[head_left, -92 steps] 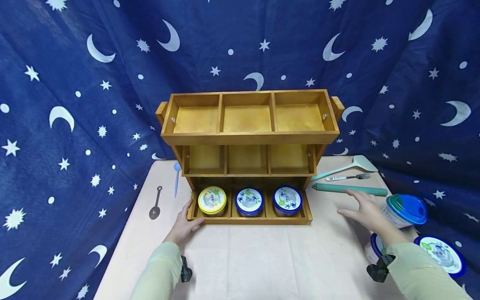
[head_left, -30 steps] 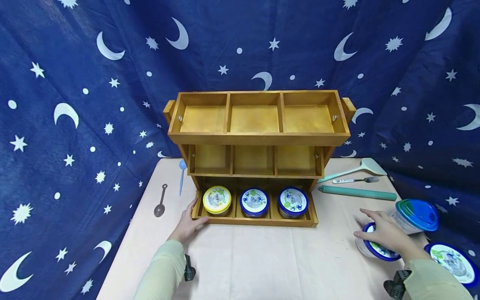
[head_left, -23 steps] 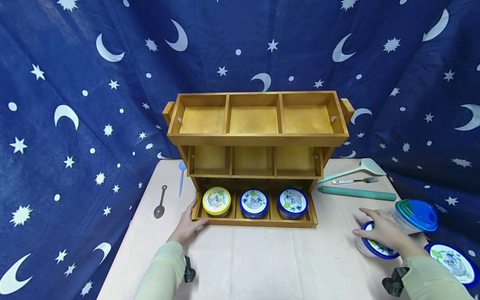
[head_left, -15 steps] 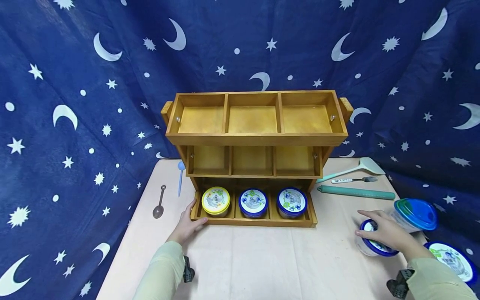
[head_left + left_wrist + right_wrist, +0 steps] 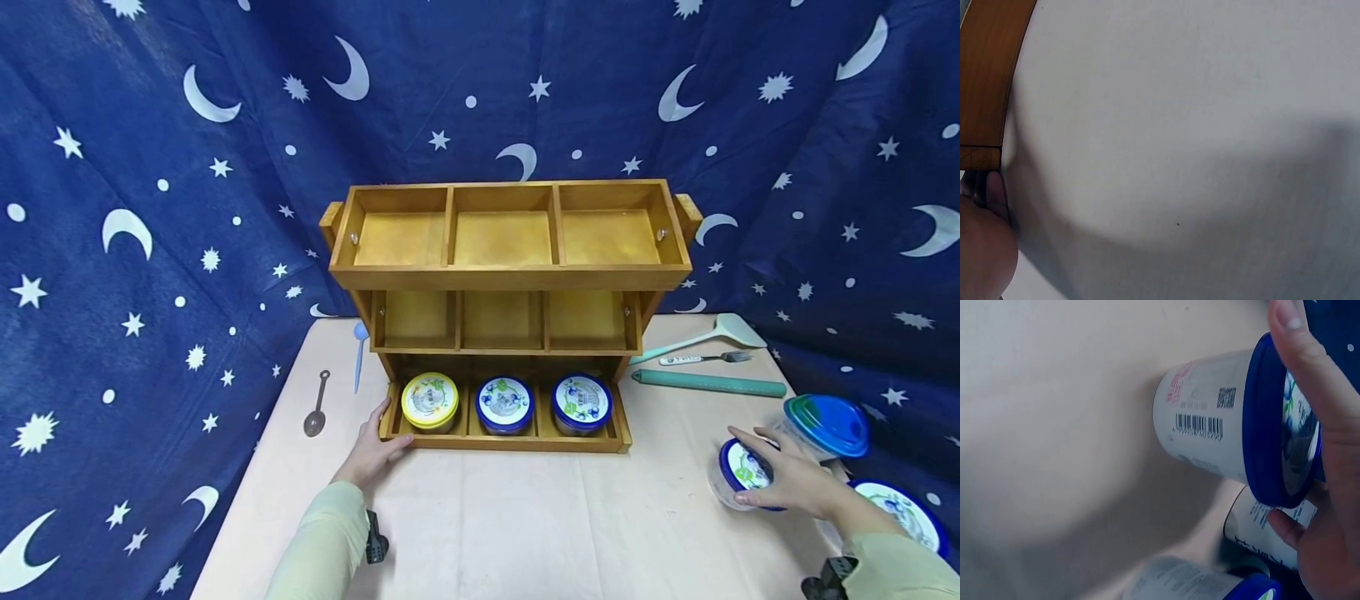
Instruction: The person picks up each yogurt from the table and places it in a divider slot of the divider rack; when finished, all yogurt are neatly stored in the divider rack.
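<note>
My left hand point(image 5: 369, 454) holds the front left corner of a three-tier wooden rack point(image 5: 510, 278), its thumb along the front and its fingers along the end. In the left wrist view that hand point(image 5: 985, 244) meets the rack's end point(image 5: 985, 81). On the right, my right hand point(image 5: 795, 479) grips a plastic tub with a blue lid point(image 5: 746, 467) from above, thumb and fingers either side of the lid. The right wrist view shows this tub's white wall with a barcode point(image 5: 1200, 428) beside the hand point(image 5: 1335, 487). Its far side is hidden.
The bottom tier bears a yellow-lidded tub point(image 5: 430, 401) and two blue-lidded tubs point(image 5: 505, 403). A blue-lidded container point(image 5: 828, 425) and another tub point(image 5: 903, 512) stand close by my right hand. Spatula point(image 5: 738, 331), fork point(image 5: 705, 358) and green stick point(image 5: 708, 382) lie behind; spoons point(image 5: 315, 421) lie left.
My right hand has moved from the green stick's near side down onto the blue-lidded tub, and its fingers have closed round the lid. The lid's label has turned slightly. My left hand stays put.
</note>
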Tool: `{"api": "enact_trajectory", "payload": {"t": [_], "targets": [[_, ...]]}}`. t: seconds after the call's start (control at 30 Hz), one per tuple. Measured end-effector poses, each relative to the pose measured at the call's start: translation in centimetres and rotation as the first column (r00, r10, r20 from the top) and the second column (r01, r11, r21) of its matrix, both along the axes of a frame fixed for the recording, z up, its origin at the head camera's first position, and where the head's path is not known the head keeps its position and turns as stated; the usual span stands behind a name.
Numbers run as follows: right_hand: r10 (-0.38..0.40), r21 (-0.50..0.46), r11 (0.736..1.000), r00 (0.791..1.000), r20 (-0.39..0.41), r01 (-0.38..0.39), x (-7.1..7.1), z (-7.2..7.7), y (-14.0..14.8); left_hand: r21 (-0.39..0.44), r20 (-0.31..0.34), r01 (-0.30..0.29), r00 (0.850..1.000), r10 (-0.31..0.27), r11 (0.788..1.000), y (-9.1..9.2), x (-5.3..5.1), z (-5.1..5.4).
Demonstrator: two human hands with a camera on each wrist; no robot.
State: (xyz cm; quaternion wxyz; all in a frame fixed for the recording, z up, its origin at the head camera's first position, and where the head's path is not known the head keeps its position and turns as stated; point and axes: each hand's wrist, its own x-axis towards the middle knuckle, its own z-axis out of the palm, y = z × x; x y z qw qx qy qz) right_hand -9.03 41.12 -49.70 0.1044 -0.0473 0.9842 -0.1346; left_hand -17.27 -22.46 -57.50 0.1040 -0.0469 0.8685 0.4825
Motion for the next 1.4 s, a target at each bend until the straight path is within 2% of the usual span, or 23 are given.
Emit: {"api": "enact_trajectory", "payload": {"t": [0.2, 0.4, 0.63, 0.73, 0.97, 1.17, 1.4], "targets": [[-0.014, -0.016, 1.0, 1.0, 0.019, 0.015, 0.5, -0.4, 0.5, 0.006, -0.019, 0.005, 1.0, -0.005, 1.0, 0.0, 0.0, -0.1], [-0.032, -0.045, 0.998, 0.999, 0.037, 0.034, 0.5, -0.2, 0.3, 0.0, -0.044, 0.001, 0.999, -0.001, 1.0, 0.1, 0.3, 0.1], [-0.055, -0.063, 0.997, 0.998, -0.007, 0.054, -0.3, 0.6, -1.0, 0.0, 0.008, -0.001, 1.0, 0.001, 1.0, 0.1, 0.2, 0.3], [-0.066, -0.071, 0.995, 0.997, -0.029, 0.063, -1.0, 1.3, -1.9, 0.006, 0.009, -0.005, 1.0, 0.005, 1.0, 0.2, 0.3, 0.3], [-0.046, -0.138, 0.99, 0.993, -0.106, 0.031, -2.5, 3.5, -3.9, -0.004, -0.068, -0.02, 0.998, 0.019, 1.0, 0.5, 0.5, 0.2], [-0.02, -0.179, 0.984, 0.984, -0.175, -0.012, -3.3, 5.6, -4.8, -0.014, -0.017, -0.032, 0.999, 0.032, 0.999, 0.5, 0.3, 0.2], [0.03, -0.206, 0.974, 0.958, -0.284, -0.091, -3.6, 8.6, -5.9, -0.023, 0.014, -0.038, 0.999, 0.038, 0.999, 0.3, 0.1, 0.1]]}}
